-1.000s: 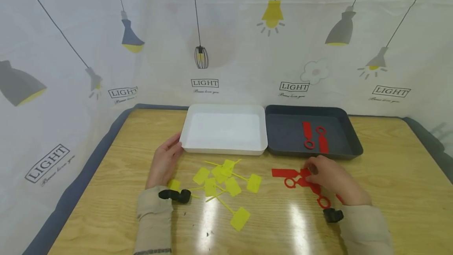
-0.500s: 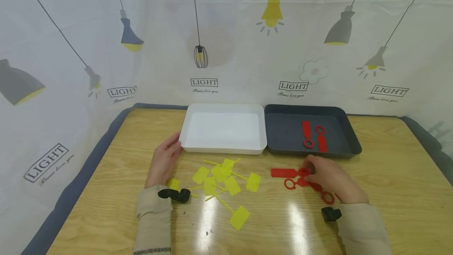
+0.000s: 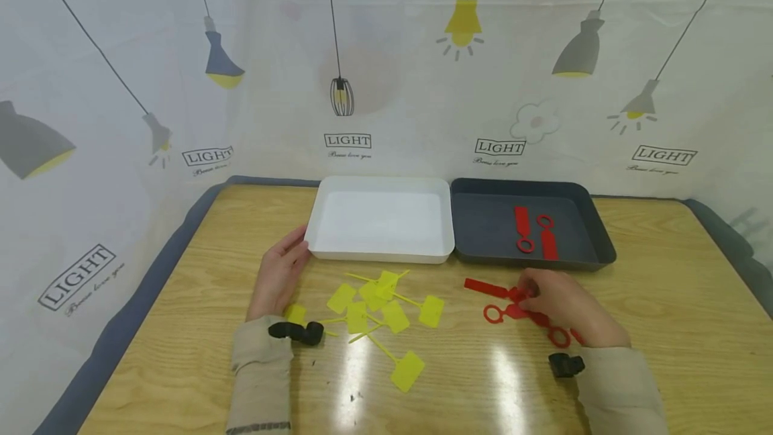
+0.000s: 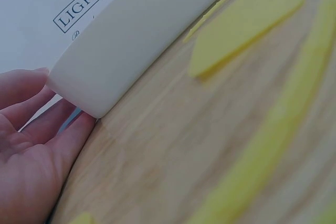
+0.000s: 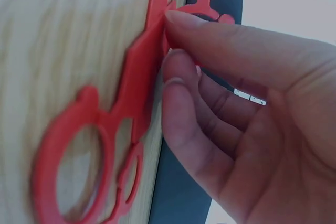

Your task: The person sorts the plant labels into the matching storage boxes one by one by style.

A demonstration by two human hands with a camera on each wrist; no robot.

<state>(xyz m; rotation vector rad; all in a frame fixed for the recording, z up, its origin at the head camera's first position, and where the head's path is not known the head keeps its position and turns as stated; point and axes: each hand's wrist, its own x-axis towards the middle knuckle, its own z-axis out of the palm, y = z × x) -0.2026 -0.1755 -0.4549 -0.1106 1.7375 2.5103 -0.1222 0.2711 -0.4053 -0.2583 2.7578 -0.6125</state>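
My left hand [image 3: 279,277] touches the left front corner of a white tray [image 3: 380,257]; in the left wrist view its extended fingers [image 4: 23,85] lie against the tray's wall. My right hand [image 3: 558,301] is over a small heap of red plastic ring tags [image 3: 494,314], just in front of the dark grey tray [image 3: 483,257]. Thumb and forefinger pinch a red ring tag [image 5: 142,72], seen close in the right wrist view, while the other fingers curl in. Two more red tags [image 3: 548,240] lie inside the dark tray.
Several yellow tags with thin stems [image 3: 395,316] lie spread on the wooden table [image 3: 199,354] in front of the white tray, one near the left wrist. Both trays stand side by side at the back, before a printed curtain [image 3: 386,52].
The red tag at the heap's left has swung from level to a slant, and a ring at the heap's front has shifted rightward. My left hand stays at the white tray.
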